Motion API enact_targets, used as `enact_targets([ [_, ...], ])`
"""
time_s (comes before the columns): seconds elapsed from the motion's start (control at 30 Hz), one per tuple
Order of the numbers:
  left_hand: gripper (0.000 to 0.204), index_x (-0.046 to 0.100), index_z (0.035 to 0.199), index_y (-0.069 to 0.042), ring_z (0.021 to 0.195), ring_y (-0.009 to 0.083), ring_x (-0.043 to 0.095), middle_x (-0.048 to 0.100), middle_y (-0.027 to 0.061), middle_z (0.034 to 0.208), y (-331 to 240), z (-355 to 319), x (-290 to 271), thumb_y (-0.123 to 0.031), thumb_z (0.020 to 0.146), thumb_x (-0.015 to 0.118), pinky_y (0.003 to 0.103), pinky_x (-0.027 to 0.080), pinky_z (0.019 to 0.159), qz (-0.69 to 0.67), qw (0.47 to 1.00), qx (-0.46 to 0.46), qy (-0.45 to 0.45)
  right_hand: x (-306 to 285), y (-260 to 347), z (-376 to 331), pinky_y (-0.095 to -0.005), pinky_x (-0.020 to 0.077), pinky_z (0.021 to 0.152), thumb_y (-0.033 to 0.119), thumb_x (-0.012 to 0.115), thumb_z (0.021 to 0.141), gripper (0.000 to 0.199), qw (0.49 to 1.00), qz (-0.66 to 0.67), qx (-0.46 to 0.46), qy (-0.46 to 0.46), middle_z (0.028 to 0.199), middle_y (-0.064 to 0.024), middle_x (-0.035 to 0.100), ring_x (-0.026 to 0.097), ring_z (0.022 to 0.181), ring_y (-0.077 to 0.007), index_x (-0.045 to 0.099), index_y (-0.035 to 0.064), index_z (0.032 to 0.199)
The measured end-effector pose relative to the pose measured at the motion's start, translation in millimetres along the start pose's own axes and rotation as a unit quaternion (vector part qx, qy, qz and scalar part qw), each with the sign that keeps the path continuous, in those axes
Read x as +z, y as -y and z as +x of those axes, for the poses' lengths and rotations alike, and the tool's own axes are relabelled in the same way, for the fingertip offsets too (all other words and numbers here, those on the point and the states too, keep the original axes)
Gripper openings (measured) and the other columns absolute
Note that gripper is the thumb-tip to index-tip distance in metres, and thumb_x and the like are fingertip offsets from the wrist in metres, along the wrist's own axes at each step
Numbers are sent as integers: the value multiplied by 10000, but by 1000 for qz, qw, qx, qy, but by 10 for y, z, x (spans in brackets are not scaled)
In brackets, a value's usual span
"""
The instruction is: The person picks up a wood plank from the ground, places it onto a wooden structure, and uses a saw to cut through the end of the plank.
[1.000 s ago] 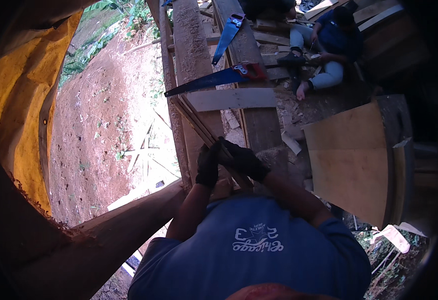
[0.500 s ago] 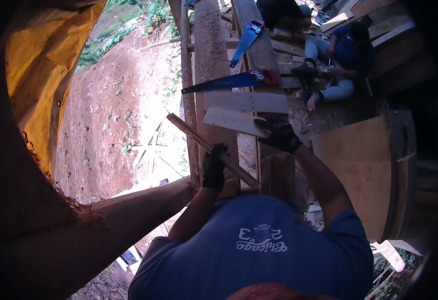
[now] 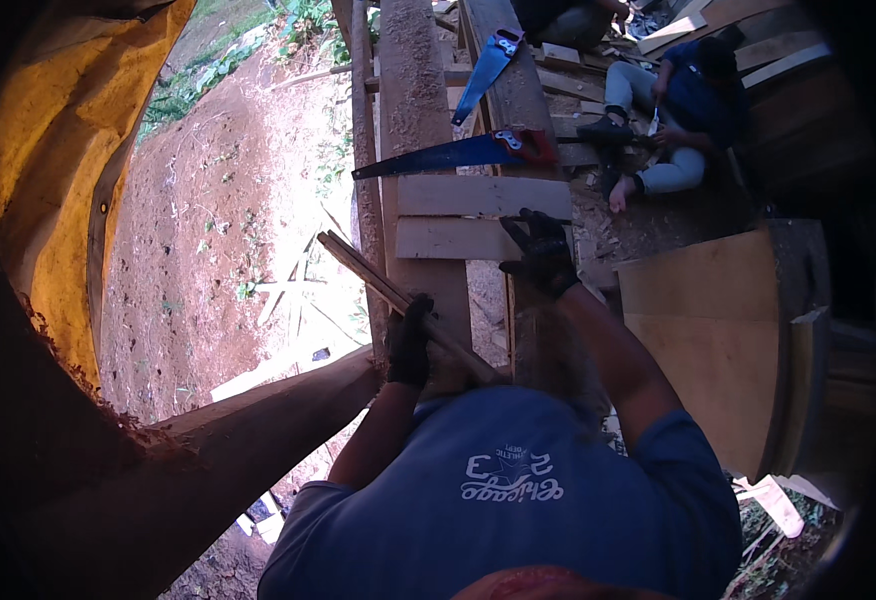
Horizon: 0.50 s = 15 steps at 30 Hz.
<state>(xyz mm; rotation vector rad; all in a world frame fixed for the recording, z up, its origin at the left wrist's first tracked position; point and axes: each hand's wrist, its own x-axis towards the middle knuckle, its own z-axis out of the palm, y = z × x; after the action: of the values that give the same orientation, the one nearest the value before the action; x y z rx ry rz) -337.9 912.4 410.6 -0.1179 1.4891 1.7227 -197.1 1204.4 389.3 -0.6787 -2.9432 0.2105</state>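
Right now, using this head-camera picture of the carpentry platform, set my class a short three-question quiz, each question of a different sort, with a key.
1. True or false: the left hand in a dark glove grips the thin wooden strip.
2. Multiple choice: the right hand is at the end of
A. the blue handsaw with the red handle
B. the short pale board
C. the large plywood sheet
3. Fill in: the seated person is at the picture's upper ____ side.

Key:
1. True; the fingers wrap round the strip.
2. B; the gloved hand is at that board's right end, though contact is unclear.
3. Right.
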Motion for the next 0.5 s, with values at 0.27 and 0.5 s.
enact_targets([
  [0.27,409,585,1341,-19,1131,221,664,670,108,1208,51,-6,66,-268,1025,657,380,542,996,-41,999,-30,11,146,-452,-144,-498,330,1250,715,897,589,1313,971,47,232,28,1679,-246,318,342,1539,-410,358,163,1653],
  [0.5,419,558,1371,-7,1162,230,676,669,108,1237,41,35,25,-246,1038,646,375,548,1019,-32,999,-20,20,35,-559,87,-498,294,1272,713,915,565,1347,971,69,212,92,1718,-266,220,292,1560,-441,362,139,1651],
])
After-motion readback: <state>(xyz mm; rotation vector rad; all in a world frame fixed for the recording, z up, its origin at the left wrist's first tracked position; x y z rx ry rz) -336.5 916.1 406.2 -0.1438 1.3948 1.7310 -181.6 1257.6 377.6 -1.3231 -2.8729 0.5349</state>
